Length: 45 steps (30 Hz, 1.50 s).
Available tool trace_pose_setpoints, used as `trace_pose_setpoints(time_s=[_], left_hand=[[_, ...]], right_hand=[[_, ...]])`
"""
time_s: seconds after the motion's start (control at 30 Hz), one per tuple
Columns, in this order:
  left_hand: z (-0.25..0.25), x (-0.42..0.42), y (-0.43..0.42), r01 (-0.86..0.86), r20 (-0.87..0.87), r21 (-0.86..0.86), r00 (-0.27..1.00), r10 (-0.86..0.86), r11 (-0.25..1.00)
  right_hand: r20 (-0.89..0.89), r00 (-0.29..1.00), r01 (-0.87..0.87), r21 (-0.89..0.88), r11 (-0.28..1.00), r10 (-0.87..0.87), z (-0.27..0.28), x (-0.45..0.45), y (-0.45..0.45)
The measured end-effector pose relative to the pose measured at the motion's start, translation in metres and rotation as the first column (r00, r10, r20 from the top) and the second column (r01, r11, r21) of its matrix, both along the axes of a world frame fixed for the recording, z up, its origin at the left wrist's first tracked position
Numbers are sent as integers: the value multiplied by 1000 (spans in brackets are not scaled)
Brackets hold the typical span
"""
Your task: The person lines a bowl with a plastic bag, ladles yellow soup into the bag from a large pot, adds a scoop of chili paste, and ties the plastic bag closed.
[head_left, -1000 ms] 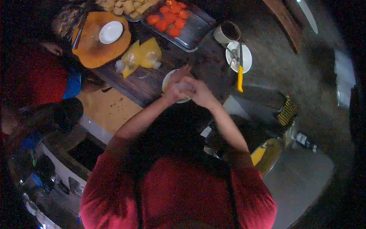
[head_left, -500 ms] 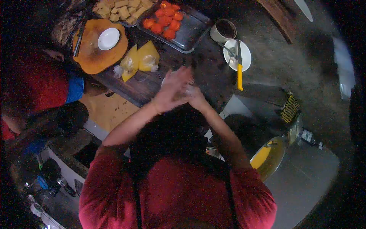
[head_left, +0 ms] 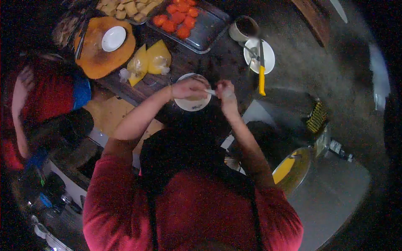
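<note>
A white bowl [head_left: 193, 107] is at the near edge of the dark table, under my left hand [head_left: 190, 88]. The fingers of that hand are closed and cover much of the bowl. My right hand [head_left: 226, 93] is beside it, just right of the rim, its fingers curled in and partly blurred. A small white piece [head_left: 210, 91] spans the gap between the two hands, pinched at both ends; its kind is unclear. Beyond the bowl lie two tied plastic bags [head_left: 159, 57] of yellow contents.
At the back, a metal tray [head_left: 209, 31] bears orange-red pieces [head_left: 178, 17], near tan chunks [head_left: 131, 8]. A round chopping board [head_left: 94, 56] carries a small white dish [head_left: 114, 38]. Right are a cup [head_left: 243, 28] and a yellow-handled knife [head_left: 262, 79] across a bowl [head_left: 270, 58]. Another person [head_left: 48, 98] is left.
My hands have moved apart from being pressed together, and a white piece shows between them. The white bowl is now visible beneath. At left, the other person's forearm has come into view.
</note>
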<state>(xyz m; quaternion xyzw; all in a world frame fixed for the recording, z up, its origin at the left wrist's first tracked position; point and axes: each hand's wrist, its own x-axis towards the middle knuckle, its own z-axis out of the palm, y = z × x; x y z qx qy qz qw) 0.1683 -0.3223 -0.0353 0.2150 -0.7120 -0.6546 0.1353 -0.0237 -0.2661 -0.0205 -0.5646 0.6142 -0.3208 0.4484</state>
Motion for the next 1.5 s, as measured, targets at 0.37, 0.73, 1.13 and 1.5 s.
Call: trace_pose_setpoints(time_s=[0.37,0.73,1.13,1.5], left_hand=[[29,-3,17,193,257,-815,965,44,546],[24,19,59,4,409,-775,765,497,632],[14,-7,86,-893,402,308,435,806,328],[-27,23,49,-739,-63,248,633,772,626]], right_hand=[[240,969,-108,598,794,-50,7,1,-56],[-309,813,-439,233,868,494,3,76,-91],[608,739,-63,491,869,-291,-15,80,48],[-112,960,-244,128,961,258,-1,22,12]])
